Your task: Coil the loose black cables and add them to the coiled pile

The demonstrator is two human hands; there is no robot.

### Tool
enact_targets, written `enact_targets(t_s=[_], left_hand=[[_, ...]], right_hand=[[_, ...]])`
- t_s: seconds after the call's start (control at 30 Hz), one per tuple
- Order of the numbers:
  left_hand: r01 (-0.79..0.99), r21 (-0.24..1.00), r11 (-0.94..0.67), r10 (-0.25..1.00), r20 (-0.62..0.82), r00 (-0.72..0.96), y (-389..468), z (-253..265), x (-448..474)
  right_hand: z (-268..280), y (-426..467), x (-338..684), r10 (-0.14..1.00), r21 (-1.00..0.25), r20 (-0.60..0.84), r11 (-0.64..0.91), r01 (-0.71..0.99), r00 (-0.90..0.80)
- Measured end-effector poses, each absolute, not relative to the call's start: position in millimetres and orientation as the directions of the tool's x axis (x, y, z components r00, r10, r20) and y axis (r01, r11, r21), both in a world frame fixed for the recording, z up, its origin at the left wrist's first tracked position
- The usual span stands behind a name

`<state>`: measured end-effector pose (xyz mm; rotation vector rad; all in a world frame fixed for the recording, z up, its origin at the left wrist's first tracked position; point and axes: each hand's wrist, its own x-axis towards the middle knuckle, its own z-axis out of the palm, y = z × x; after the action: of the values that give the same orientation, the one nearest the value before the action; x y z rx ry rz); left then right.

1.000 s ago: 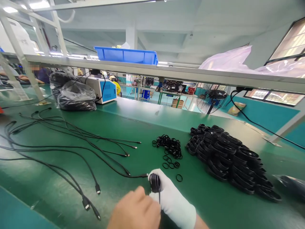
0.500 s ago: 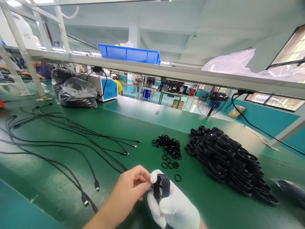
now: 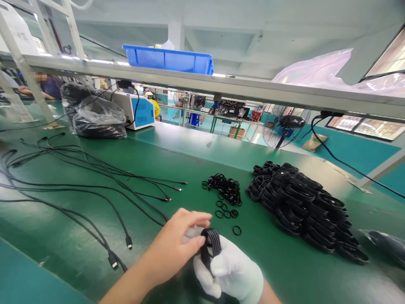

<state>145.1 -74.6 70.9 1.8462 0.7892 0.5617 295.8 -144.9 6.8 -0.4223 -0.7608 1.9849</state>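
Observation:
My right hand [image 3: 234, 264], in a white glove, is closed around a small coil of black USB cable [image 3: 213, 242]. My bare left hand [image 3: 177, 240] is at the coil's left side. Its thumb touches the coil in front, its fingers reach out over the top, and the grip looks loose. Part of a gloved finger shows between the left thumb and fingers. The coil's far side and lower part are hidden by the hands. Just beyond the hands lie loose black rings [image 3: 236, 230] and a heap of black rings [image 3: 224, 188].
Several loose black cables [image 3: 95, 192] spread across the green table [image 3: 190, 164] at left. A large pile of coiled cables [image 3: 300, 207] is at right. Behind stand a plastic bag [image 3: 99, 118] and a blue-white machine [image 3: 142, 112]. Overhead, a shelf [image 3: 247, 88] carries a blue bin [image 3: 169, 59].
My left hand has gone from a pinch beside the coil to stretched fingers over its top, thumb on the coil. The right hand keeps hold of it. The view has shifted slightly.

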Motion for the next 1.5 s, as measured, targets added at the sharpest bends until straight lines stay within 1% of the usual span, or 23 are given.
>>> enact_targets(t_s=[0.07,0.17,0.23,0.27,0.33,0.37,0.4,0.47,0.57,0.67,0.73,0.83,0.9,1.03,1.13,1.2,1.23,1.3,1.33,1.4,1.47,1.5], left_hand=[[0.273,0.924,-0.266,0.649,-0.038,0.76,-67,76,146],[0.238,0.965,-0.114,0.608,-0.122,0.784,-52,71,151],[0.221,0.975,-0.012,0.623,-0.165,0.765,-46,64,153],[0.222,0.975,0.026,0.643,-0.186,0.743,-44,61,155],[0.234,0.969,0.08,0.671,-0.226,0.707,-45,56,158],[0.234,0.967,0.103,0.675,-0.241,0.697,-46,54,160],[0.227,0.966,0.123,0.679,-0.248,0.691,-48,53,161],[0.206,0.967,0.154,0.687,-0.254,0.681,-52,51,164],[0.194,0.969,0.156,0.721,-0.245,0.648,-55,48,166],[0.212,0.97,0.114,0.785,-0.219,0.579,-58,46,163],[0.223,0.969,0.11,0.801,-0.219,0.557,-61,47,159],[0.203,0.962,0.18,0.746,-0.268,0.609,-68,48,156],[0.179,0.957,0.23,0.72,-0.291,0.63,-73,48,156],[0.151,0.95,0.273,0.718,-0.306,0.626,-79,42,156],[0.106,0.956,0.274,0.712,-0.276,0.646,-82,39,156],[0.114,0.964,0.242,0.692,-0.253,0.676,-82,41,155],[0.147,0.969,0.198,0.689,-0.244,0.683,-82,42,154],[0.264,0.964,0.031,0.738,-0.2,0.644,-81,46,152],[0.323,0.943,-0.075,0.783,-0.145,0.605,-81,47,151],[0.39,0.88,-0.273,0.846,0.027,0.532,-82,47,149],[0.384,0.819,-0.427,0.825,0.178,0.537,-85,44,148],[0.376,0.79,-0.485,0.801,0.228,0.554,-87,41,149]], right_hand=[[6,-146,293,0.867,-0.626,0.002,-0.388,-0.677,-0.498],[11,-145,288,0.932,-0.59,-0.061,-0.321,-0.741,-0.356],[17,-143,285,0.965,-0.654,-0.107,-0.25,-0.713,-0.241],[20,-142,284,0.973,-0.72,-0.123,-0.223,-0.657,-0.195],[23,-139,280,0.983,-0.854,-0.164,-0.186,-0.486,-0.086],[24,-138,279,0.982,-0.892,-0.182,-0.183,-0.413,-0.041],[24,-137,277,0.981,-0.907,-0.194,-0.187,-0.377,-0.019],[23,-137,277,0.981,-0.889,-0.187,-0.189,-0.417,-0.045],[22,-139,279,0.976,-0.842,-0.169,-0.215,-0.494,-0.138],[21,-141,284,0.97,-0.833,-0.204,-0.243,-0.497,-0.131],[20,-142,286,0.97,-0.819,-0.196,-0.243,-0.52,-0.146],[20,-141,287,0.97,-0.823,-0.16,-0.233,-0.518,-0.183],[21,-140,285,0.973,-0.842,-0.17,-0.226,-0.49,-0.158],[23,-139,283,0.966,-0.87,-0.232,-0.258,-0.421,-0.112],[20,-140,284,0.968,-0.876,-0.21,-0.249,-0.414,-0.138],[17,-141,286,0.967,-0.863,-0.172,-0.24,-0.444,-0.188],[16,-141,287,0.964,-0.853,-0.16,-0.243,-0.462,-0.212],[15,-142,288,0.958,-0.826,-0.162,-0.262,-0.498,-0.235],[15,-142,288,0.956,-0.812,-0.17,-0.274,-0.515,-0.24],[17,-143,287,0.95,-0.791,-0.183,-0.295,-0.536,-0.254],[20,-142,285,0.946,-0.792,-0.18,-0.302,-0.531,-0.27],[22,-142,284,0.945,-0.799,-0.179,-0.302,-0.52,-0.274]])
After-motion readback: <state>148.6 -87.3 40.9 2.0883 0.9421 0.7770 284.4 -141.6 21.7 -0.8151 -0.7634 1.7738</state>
